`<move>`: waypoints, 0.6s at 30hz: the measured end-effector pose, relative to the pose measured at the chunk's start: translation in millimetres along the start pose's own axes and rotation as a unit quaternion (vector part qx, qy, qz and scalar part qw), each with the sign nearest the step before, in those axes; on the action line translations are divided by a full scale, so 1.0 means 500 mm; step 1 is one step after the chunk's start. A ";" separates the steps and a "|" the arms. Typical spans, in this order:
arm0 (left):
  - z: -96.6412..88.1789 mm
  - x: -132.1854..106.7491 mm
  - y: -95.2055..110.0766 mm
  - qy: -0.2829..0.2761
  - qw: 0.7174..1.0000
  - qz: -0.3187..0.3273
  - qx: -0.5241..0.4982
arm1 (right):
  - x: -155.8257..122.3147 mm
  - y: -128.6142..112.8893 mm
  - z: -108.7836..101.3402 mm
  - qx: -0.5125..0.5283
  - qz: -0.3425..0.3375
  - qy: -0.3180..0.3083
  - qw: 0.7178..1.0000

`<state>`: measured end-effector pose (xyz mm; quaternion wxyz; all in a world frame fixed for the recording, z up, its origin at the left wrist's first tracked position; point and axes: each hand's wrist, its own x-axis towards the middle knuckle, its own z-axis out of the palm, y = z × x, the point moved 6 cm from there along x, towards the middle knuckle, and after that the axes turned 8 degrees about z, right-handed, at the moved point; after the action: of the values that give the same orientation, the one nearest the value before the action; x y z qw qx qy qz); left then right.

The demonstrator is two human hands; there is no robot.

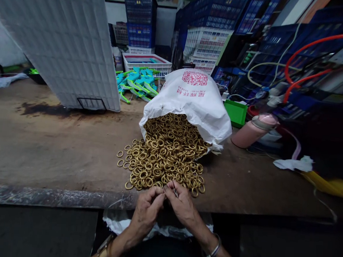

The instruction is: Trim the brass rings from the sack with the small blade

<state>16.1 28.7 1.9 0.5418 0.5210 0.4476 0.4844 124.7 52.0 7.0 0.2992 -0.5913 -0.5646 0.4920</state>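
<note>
A white sack [191, 100] lies on its side on the brown workbench [49, 147], spilling a heap of brass rings [165, 155] toward me. Both hands meet at the near edge of the heap. My left hand [147, 211] has its fingers curled in a pinch, fingertips against those of the right hand. My right hand [182, 203] is also pinched, gripping a thin metal piece [174, 188] that sticks up between thumb and fingers. What the left fingers hold is too small to make out. A white bag [118, 223] lies in my lap below the bench edge.
A tall white gridded panel [69, 39] leans at the back left. Turquoise and green plastic parts [138, 83] lie behind the sack. A green box [235, 112], a pink bottle [253, 130], hoses and stacked blue and white crates [207, 29] crowd the right and back.
</note>
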 end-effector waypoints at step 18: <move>0.001 -0.014 -0.028 0.000 0.989 -0.066 -0.134 | -0.035 0.012 0.012 -0.358 -0.048 0.001 0.933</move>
<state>16.3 21.7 -12.0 0.6377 0.4124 0.4122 0.5034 123.5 33.0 3.7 0.0916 -0.6322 -0.7303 0.2419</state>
